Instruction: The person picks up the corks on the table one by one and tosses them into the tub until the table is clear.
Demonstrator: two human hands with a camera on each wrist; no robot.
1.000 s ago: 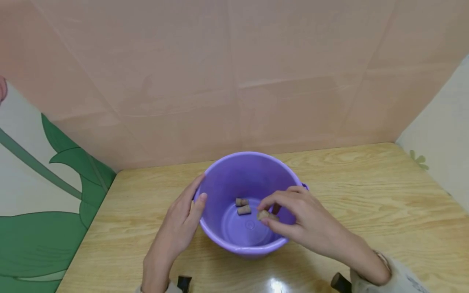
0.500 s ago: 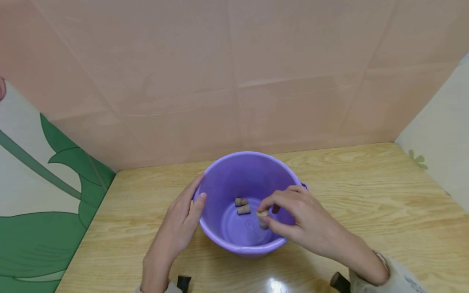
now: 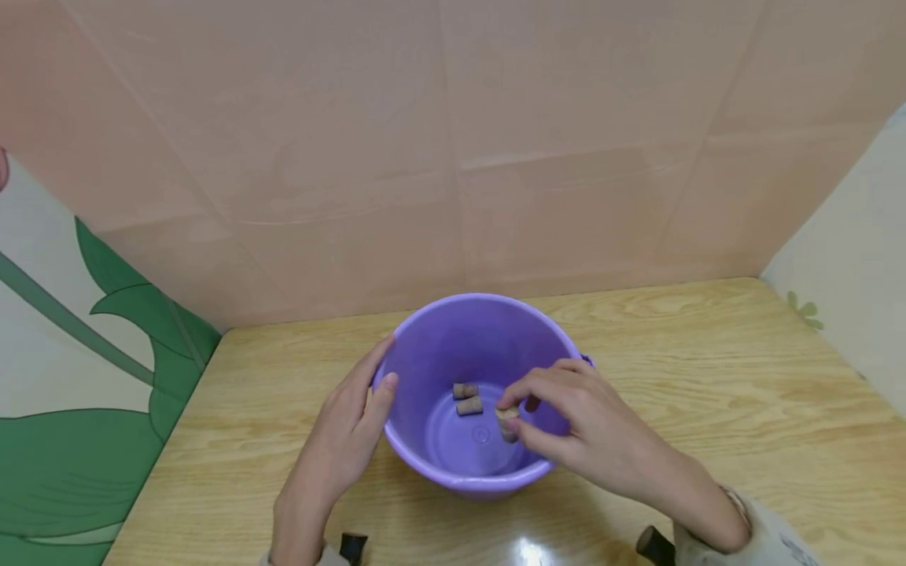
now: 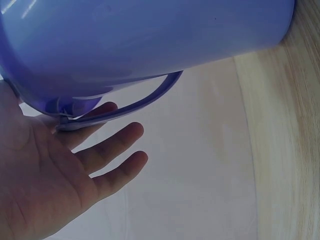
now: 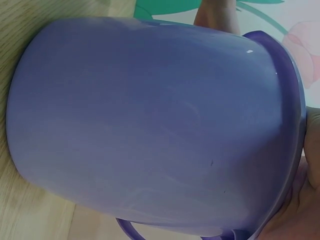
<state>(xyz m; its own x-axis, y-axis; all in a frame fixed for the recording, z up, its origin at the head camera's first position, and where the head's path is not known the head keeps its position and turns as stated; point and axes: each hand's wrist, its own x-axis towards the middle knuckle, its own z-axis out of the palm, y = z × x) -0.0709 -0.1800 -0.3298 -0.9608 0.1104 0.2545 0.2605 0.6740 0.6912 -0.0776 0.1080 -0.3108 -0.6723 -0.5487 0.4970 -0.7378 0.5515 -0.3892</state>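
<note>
A purple bucket stands upright on the table. My left hand touches its left rim, the thumb near the rim's edge. In the left wrist view the fingers of that hand extend fairly straight beside the bucket handle. My right hand reaches over the right rim and pinches a cork between thumb and fingers, above the bucket floor. Two brown corks lie side by side at the bottom. In the right wrist view the bucket wall hides the pinched cork.
The wooden table meets a beige covered panel behind the bucket. Painted leaves show on the left wall. Dark cylindrical objects appear by both wrists at the lower edge, cut off or partly hidden.
Within the right fingers, the cork has turned from lying sideways to standing nearly upright. Over the last half second it stays almost still. The left hand keeps its place at the rim.
</note>
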